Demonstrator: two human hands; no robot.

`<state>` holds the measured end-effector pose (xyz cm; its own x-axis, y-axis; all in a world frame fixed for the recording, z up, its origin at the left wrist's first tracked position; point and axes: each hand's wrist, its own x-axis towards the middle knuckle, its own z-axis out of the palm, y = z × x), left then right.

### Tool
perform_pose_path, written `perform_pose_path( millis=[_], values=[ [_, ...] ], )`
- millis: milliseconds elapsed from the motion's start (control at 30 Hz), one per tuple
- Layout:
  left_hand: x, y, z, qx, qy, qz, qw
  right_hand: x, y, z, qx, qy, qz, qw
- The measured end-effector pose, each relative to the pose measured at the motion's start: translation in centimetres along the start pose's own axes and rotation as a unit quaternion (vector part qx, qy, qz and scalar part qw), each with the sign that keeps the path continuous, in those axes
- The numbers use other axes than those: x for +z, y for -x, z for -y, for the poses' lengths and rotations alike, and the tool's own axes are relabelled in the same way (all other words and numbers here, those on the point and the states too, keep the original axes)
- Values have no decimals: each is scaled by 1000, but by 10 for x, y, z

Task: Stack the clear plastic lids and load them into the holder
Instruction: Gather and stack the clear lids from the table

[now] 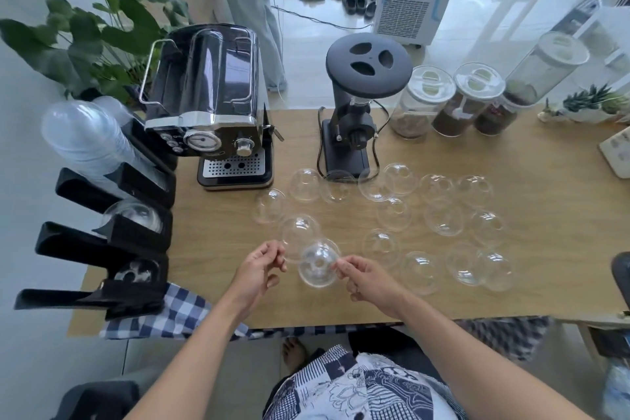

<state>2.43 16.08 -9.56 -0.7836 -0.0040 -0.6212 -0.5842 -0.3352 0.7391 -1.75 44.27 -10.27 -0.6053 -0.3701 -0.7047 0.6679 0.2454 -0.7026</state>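
Observation:
Several clear dome lids (443, 218) lie spread over the wooden table (545, 283). My right hand (370, 280) pinches the right rim of one dome lid (318, 264), held just above the table near its front edge. To the left of that lid, my left hand (262, 269) has its fingers curled and holds nothing I can make out. Another lid (299, 233) lies just behind it. At the table's left end stands the black holder (136, 239) with slanted slots. One slot holds a long stack of clear lids (85, 140), and lower slots hold a few more.
A black espresso machine (211, 106) and a black grinder (361, 106) stand at the back of the table, with glass jars (453, 102) to the right. A checked cloth (177, 314) hangs at the front left edge. A person stands behind the table.

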Motion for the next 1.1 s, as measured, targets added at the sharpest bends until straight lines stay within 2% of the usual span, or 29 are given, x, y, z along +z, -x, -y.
perform_pose_path(
  millis=[267,500,633,700,800,867,967,1100],
  values=[
    [12,3,25,8,-231,-59,971,0,-5,3,-27,96,-78,992],
    [32,0,27,64,-394,-108,910,0,-12,3,-25,131,-111,985],
    [30,-6,25,89,-454,-94,882,-3,-13,8,-43,176,-157,971],
    [22,-13,25,94,-484,-105,864,-10,-10,13,-95,246,-222,939],
    [10,-24,11,128,-497,-175,840,-27,-7,11,-176,405,-320,838],
    [4,-35,-3,153,-504,-227,819,-36,-3,9,-175,469,-350,792],
    [1,-53,-28,163,-529,-248,795,-41,-2,5,-123,528,-329,773],
    [0,-75,-46,142,-599,-214,759,-37,-5,-3,-75,567,-285,769]
  ],
)
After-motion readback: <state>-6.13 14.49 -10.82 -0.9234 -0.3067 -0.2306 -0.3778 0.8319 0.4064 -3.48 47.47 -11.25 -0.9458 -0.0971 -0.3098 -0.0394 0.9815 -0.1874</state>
